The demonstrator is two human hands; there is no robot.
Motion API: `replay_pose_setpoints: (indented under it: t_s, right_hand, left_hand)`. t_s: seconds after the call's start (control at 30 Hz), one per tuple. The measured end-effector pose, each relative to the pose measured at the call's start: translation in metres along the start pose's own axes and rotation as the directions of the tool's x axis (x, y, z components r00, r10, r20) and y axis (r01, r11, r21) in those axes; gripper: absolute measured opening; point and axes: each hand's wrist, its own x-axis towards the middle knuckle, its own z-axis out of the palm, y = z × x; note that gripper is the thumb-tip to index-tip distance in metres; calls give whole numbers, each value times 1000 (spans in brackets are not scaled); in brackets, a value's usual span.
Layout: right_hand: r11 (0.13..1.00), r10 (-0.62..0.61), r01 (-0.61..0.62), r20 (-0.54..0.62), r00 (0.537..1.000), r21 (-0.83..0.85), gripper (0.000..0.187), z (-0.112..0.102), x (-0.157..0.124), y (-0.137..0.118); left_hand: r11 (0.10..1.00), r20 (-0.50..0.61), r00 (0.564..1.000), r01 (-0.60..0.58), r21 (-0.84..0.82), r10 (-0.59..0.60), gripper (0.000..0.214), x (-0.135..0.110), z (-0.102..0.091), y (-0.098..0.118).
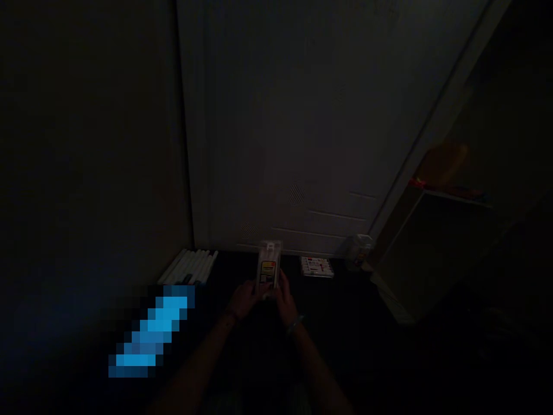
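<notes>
Both of my hands are closed on a clear plastic package point(269, 253) with a dark and yellow label. It is tilted up above the dark table surface, its contents too dim to name. My left hand point(245, 298) grips the lower left side, fingers reaching onto the front. The lower right edge is held by my right hand point(284, 298), with the fingers along the side. To the left lies a row of white marker-like sticks point(194, 265). Right of the package is a flat clear pack point(317, 267) with red and dark print.
A clear jar point(361, 249) stands at the back right, beside a large box-like stand point(432, 248) with a blurred orange object point(444, 161) on top. A pale panel point(294, 127) rises behind the table. A blurred bright blue rectangle point(153, 328) glows at lower left.
</notes>
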Motion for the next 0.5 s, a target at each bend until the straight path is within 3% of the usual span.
replay_pose_setpoints:
  t_s: [0.1,0.23,0.4,0.5]
  right_hand:
    - [997,47,-49,-32,998,-55,60,1,2,-1]
    - [999,24,-25,-57,998,-28,63,-3,2,1]
    - [996,51,-45,-71,996,80,70,-9,1,10]
    - [994,87,-82,-61,994,71,65,-12,0,16]
  left_hand:
    - [993,-15,1000,-2,-120,0,51,1,2,-6]
    - [996,16,998,63,-66,-62,50,1,4,-9]
    - [998,56,998,35,-53,-32,49,-1,3,-1]
    - [997,51,999,18,-73,-14,52,-2,3,1]
